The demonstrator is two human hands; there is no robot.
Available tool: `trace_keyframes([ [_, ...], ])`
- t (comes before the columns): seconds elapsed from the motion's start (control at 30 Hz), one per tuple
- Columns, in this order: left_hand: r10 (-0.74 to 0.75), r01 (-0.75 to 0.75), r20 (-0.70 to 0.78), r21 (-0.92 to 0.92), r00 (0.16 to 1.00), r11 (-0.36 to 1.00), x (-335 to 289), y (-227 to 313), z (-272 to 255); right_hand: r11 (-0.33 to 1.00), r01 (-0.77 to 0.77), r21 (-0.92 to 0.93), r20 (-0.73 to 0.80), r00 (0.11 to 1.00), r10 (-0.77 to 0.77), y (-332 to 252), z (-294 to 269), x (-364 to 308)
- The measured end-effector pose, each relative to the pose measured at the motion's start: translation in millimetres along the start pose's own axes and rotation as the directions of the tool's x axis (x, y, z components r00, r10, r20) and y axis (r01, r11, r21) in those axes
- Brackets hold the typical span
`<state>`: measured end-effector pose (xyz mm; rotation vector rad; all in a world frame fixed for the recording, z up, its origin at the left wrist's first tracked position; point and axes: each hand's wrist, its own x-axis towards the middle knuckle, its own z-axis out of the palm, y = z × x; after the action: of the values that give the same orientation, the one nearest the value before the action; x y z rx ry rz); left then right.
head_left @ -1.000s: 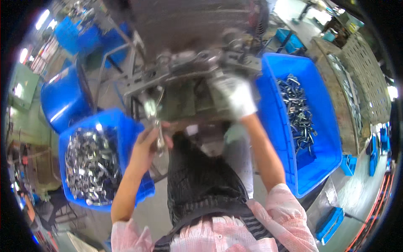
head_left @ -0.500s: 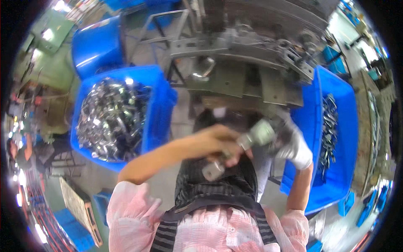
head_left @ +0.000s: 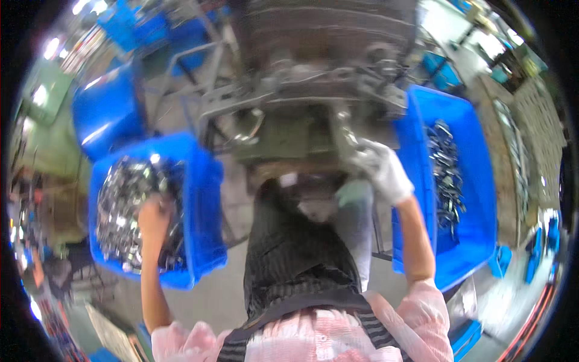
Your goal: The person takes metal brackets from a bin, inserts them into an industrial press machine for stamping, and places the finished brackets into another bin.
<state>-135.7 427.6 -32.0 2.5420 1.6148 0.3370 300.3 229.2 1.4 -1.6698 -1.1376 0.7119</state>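
My bare left hand (head_left: 155,216) is over the left blue bin (head_left: 204,211), among a heap of shiny bent metal pieces (head_left: 123,208). Its fingers are smeared by motion, so whether they grip a piece cannot be told. In a white glove, my right hand (head_left: 383,172) is at the front edge of the machine (head_left: 289,130). Its fingers close around the lower end of a slim shiny metal piece (head_left: 345,128), which points away from me; blur hides its exact shape.
To my right stands a second blue bin (head_left: 476,181) with similar metal parts (head_left: 445,172) in it. A blue drum (head_left: 108,111) stands behind the left bin. Wooden boards (head_left: 494,133) lie beyond the right bin. A dark apron (head_left: 295,247) covers my lap.
My left hand has moved from before my lap, where blurred metal pieces were, leftward into the left bin. My gloved right hand has moved forward to the machine's edge. The view has shifted.
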Motion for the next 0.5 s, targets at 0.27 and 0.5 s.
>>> trace_keyframes([
  [0.27, 0.211, -0.270, 0.242, 0.244, 0.947, 0.931, -17, -7, 43, 0.973, 0.127, -0.191, -0.222, 0.960, -0.169, 20, 23, 64],
  [0.5, 0.213, -0.242, 0.136, 0.264, 0.968, 0.934, -17, 13, 9, 0.985, 0.040, -0.167, -0.198, 0.977, -0.073, 19, 35, 77],
])
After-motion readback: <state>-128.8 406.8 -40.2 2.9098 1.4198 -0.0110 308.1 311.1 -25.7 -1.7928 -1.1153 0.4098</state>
